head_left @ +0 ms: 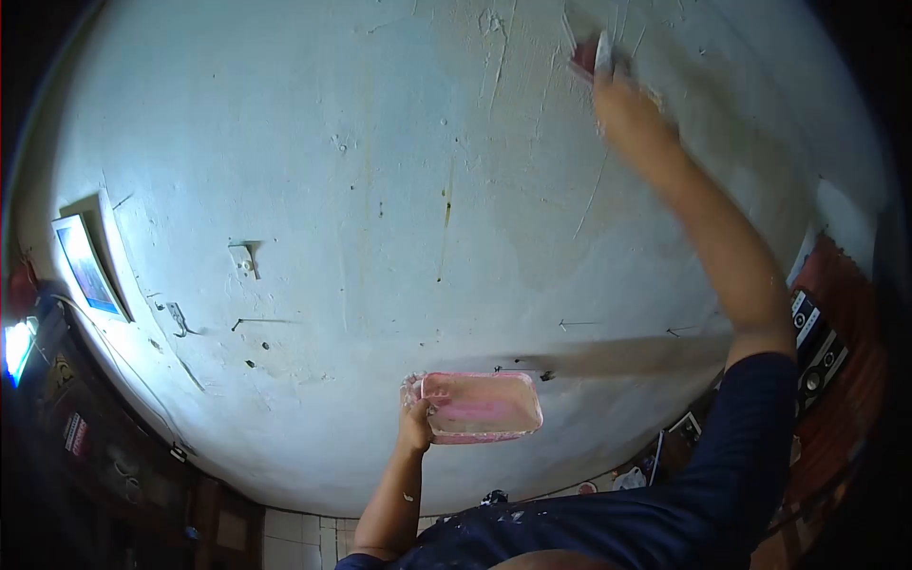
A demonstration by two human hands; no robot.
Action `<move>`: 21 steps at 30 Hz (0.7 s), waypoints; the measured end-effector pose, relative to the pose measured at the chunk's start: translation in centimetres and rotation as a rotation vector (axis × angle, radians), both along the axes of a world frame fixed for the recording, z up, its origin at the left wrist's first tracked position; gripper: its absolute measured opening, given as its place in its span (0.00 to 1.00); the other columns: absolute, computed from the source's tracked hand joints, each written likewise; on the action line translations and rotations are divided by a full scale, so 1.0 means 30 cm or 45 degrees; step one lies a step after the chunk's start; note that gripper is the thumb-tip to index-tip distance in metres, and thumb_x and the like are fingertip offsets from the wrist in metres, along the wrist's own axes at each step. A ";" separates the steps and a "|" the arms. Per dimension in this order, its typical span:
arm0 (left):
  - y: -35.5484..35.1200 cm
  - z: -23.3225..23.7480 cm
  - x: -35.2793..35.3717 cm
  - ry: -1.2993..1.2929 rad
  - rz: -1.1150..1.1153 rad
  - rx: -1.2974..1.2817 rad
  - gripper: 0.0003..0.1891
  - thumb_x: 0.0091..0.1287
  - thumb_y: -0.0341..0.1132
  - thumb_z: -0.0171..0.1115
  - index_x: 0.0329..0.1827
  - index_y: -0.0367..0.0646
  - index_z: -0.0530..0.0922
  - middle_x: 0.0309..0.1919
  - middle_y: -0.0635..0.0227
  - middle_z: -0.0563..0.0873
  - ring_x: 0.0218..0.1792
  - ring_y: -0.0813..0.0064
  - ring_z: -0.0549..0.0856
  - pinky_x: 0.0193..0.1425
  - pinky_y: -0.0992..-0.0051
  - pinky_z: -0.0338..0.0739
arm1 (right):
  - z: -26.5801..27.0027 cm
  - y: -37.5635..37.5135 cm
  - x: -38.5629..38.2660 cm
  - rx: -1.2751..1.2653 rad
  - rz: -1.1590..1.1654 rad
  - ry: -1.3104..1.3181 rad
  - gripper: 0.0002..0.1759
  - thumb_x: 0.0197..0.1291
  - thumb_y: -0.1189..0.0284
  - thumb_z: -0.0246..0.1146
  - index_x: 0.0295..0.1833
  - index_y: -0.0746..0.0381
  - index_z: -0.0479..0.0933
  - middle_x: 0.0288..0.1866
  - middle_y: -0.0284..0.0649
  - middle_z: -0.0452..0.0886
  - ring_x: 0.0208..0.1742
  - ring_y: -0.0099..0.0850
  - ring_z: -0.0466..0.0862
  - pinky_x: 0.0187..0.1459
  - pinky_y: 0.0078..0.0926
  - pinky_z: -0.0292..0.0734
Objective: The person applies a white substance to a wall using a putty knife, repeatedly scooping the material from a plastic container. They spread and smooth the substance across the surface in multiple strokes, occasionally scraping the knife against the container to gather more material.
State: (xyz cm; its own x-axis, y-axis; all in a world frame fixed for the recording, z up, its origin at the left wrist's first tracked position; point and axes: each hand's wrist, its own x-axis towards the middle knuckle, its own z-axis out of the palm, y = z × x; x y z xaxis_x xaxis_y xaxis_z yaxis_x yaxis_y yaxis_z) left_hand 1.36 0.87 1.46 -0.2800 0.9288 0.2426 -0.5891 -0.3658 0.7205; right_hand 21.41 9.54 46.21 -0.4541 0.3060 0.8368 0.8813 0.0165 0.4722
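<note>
My left hand (415, 425) grips the left end of a shallow pink plastic tub (484, 437), which is smeared with whitish paste. Its inside faces me, in front of the lower wall. High on the right, my right hand (635, 112) is closed around a flat scraper (585, 57), dark red with a pale strip, blurred by motion. The scraper is at the upper wall (399, 104), where raised streaks and ridges of paste show. White smears mark the fingers of both hands.
Several nails and a hook (177, 319) stick out of the wall, near a small fitting (243, 258). A framed picture (90, 266) hangs at the left, above dark furniture (114, 446). A speaker-like unit (812, 351) stands beside a red curtain (845, 380) at the right.
</note>
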 end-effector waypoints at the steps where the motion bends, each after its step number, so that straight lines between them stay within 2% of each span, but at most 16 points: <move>1: 0.001 0.005 -0.003 0.002 -0.002 -0.014 0.23 0.56 0.27 0.43 0.58 0.40 0.62 0.46 0.58 0.76 0.45 0.63 0.80 0.48 0.64 0.78 | 0.093 0.045 0.008 -0.059 0.001 0.041 0.29 0.59 0.77 0.47 0.67 0.74 0.53 0.54 0.63 0.72 0.49 0.55 0.79 0.50 0.49 0.75; 3: -0.002 0.005 -0.006 0.004 -0.006 -0.042 0.23 0.56 0.28 0.43 0.58 0.40 0.63 0.46 0.58 0.76 0.46 0.63 0.79 0.49 0.64 0.78 | 0.162 0.160 0.016 -0.110 -0.042 0.014 0.28 0.59 0.77 0.47 0.66 0.74 0.55 0.54 0.63 0.73 0.49 0.54 0.79 0.50 0.49 0.75; 5: -0.006 -0.006 -0.016 0.008 0.041 -0.065 0.23 0.56 0.28 0.43 0.58 0.40 0.63 0.46 0.58 0.76 0.45 0.63 0.80 0.48 0.64 0.78 | 0.076 0.216 0.009 -0.287 -0.173 -0.149 0.26 0.59 0.77 0.47 0.63 0.74 0.60 0.54 0.64 0.72 0.48 0.55 0.80 0.48 0.48 0.76; 6: -0.013 -0.003 -0.021 0.012 0.037 -0.076 0.23 0.56 0.28 0.43 0.58 0.40 0.63 0.46 0.58 0.76 0.45 0.63 0.80 0.48 0.64 0.78 | -0.038 0.220 -0.004 -0.416 -0.257 -0.287 0.24 0.59 0.76 0.47 0.61 0.74 0.63 0.55 0.64 0.71 0.48 0.56 0.79 0.47 0.47 0.77; 7: -0.020 0.004 -0.022 -0.024 0.040 -0.026 0.23 0.56 0.28 0.43 0.58 0.40 0.63 0.46 0.58 0.77 0.45 0.63 0.80 0.49 0.64 0.78 | -0.201 0.255 -0.006 -0.250 -0.364 -0.469 0.25 0.58 0.74 0.49 0.61 0.74 0.65 0.60 0.66 0.67 0.47 0.61 0.79 0.43 0.46 0.79; 8: -0.021 0.009 -0.020 -0.065 0.042 0.025 0.23 0.57 0.28 0.43 0.58 0.40 0.62 0.45 0.58 0.77 0.46 0.63 0.79 0.49 0.65 0.78 | -0.377 0.207 0.005 0.238 -0.198 -0.557 0.29 0.55 0.73 0.51 0.62 0.77 0.63 0.57 0.71 0.68 0.42 0.55 0.83 0.49 0.56 0.75; 9: -0.019 0.009 -0.025 -0.072 0.035 0.017 0.23 0.57 0.28 0.43 0.58 0.40 0.62 0.45 0.58 0.77 0.46 0.63 0.79 0.49 0.65 0.78 | -0.557 0.167 -0.003 0.021 -0.145 -0.495 0.32 0.54 0.73 0.51 0.63 0.79 0.60 0.63 0.70 0.61 0.50 0.61 0.78 0.47 0.57 0.76; 10: -0.022 0.003 -0.036 -0.021 0.000 -0.041 0.23 0.57 0.28 0.43 0.58 0.40 0.62 0.46 0.58 0.77 0.46 0.64 0.79 0.49 0.65 0.78 | -0.687 0.100 -0.001 0.134 -0.221 -0.800 0.33 0.52 0.72 0.51 0.63 0.80 0.60 0.64 0.68 0.62 0.58 0.63 0.71 0.46 0.59 0.76; 11: -0.028 -0.010 -0.039 0.032 -0.034 -0.099 0.23 0.57 0.28 0.43 0.59 0.41 0.62 0.46 0.58 0.76 0.47 0.64 0.79 0.50 0.65 0.77 | -0.810 0.110 0.005 -0.030 -0.261 -1.085 0.33 0.52 0.71 0.52 0.62 0.80 0.61 0.64 0.66 0.63 0.64 0.62 0.66 0.48 0.60 0.74; 13: -0.017 -0.044 -0.041 0.038 -0.012 -0.089 0.23 0.57 0.28 0.43 0.58 0.41 0.62 0.46 0.58 0.76 0.47 0.64 0.79 0.50 0.65 0.77 | -0.959 0.032 -0.007 -0.192 -0.066 -0.833 0.32 0.52 0.71 0.52 0.61 0.80 0.63 0.63 0.68 0.63 0.61 0.62 0.69 0.45 0.57 0.77; 14: -0.005 -0.045 -0.045 0.045 0.017 -0.062 0.23 0.57 0.28 0.43 0.58 0.41 0.62 0.46 0.58 0.76 0.48 0.64 0.78 0.51 0.65 0.77 | -0.993 -0.008 -0.021 -0.508 -0.046 -0.645 0.33 0.52 0.71 0.53 0.62 0.80 0.61 0.62 0.69 0.64 0.60 0.61 0.71 0.39 0.47 0.82; 16: -0.018 -0.034 -0.042 0.034 0.012 -0.040 0.22 0.57 0.27 0.43 0.58 0.41 0.62 0.47 0.58 0.76 0.47 0.64 0.78 0.51 0.65 0.77 | -0.914 -0.095 -0.001 -0.671 0.116 -0.622 0.34 0.52 0.71 0.54 0.63 0.81 0.59 0.61 0.70 0.64 0.52 0.62 0.77 0.33 0.37 0.83; 17: -0.019 -0.031 -0.041 0.023 0.003 -0.027 0.22 0.58 0.27 0.43 0.58 0.41 0.62 0.47 0.58 0.76 0.47 0.64 0.79 0.51 0.65 0.77 | -0.845 -0.126 0.003 -0.650 0.111 -0.618 0.34 0.52 0.71 0.54 0.63 0.81 0.59 0.61 0.70 0.64 0.52 0.62 0.77 0.33 0.37 0.83; 19: -0.006 -0.032 -0.038 0.020 0.012 -0.008 0.22 0.58 0.27 0.43 0.58 0.40 0.61 0.47 0.59 0.76 0.47 0.64 0.79 0.50 0.65 0.77 | -0.670 -0.152 0.013 -0.471 -0.193 -0.721 0.35 0.52 0.72 0.54 0.64 0.81 0.57 0.60 0.70 0.66 0.48 0.58 0.80 0.33 0.34 0.83; 20: -0.002 -0.040 -0.039 0.012 0.025 -0.011 0.22 0.58 0.27 0.43 0.58 0.40 0.61 0.47 0.59 0.76 0.47 0.64 0.79 0.50 0.65 0.77 | -0.550 -0.128 0.041 -0.158 0.129 -0.506 0.32 0.53 0.73 0.54 0.61 0.80 0.61 0.58 0.68 0.69 0.48 0.54 0.81 0.29 0.35 0.82; 21: 0.006 -0.063 -0.050 0.029 -0.006 -0.053 0.22 0.58 0.27 0.43 0.59 0.39 0.60 0.47 0.59 0.76 0.46 0.65 0.79 0.50 0.66 0.77 | -0.406 -0.125 0.025 -0.619 -0.202 -0.333 0.31 0.55 0.74 0.52 0.64 0.78 0.57 0.43 0.58 0.79 0.44 0.46 0.83 0.44 0.44 0.78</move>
State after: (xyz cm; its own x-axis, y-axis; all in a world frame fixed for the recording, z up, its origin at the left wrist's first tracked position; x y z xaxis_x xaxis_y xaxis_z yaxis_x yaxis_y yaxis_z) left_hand -0.15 1.06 -0.42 -0.2704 0.9395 0.2103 -0.5739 -0.3327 0.7483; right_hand 22.16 5.79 34.04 -0.5439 0.7088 0.4492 0.7459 0.1631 0.6458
